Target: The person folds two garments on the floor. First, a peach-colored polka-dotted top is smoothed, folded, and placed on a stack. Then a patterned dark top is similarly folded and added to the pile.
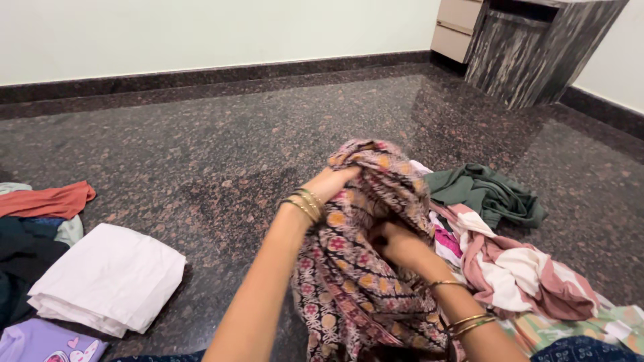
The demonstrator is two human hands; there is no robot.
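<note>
**Patterned garment bunched between my two hands, hanging down toward me**

I am holding the patterned garment (362,268) with both hands, and it is hanging in front of my lap. Its long axis is running from the top, away from me, down toward my knees, so the loose end is the part closest to me. My right hand (396,245) is the nearer one; it is pushed into the folds in the middle of the cloth, and I cannot tell whether its fingers are closing or not, because the fabric is covering them. My left hand (330,182) is a little farther and higher, and it is clenching the upper bunched edge of the garment.

Just beside my right arm, the pink and white striped cloth (516,268) is lying on the floor, and behind it the dark green garment (490,191). On my left side, well apart, the folded white cloth (111,278) is resting on the dark granite floor (221,134). Far behind, the cabinet (530,47) is standing at the wall.
</note>
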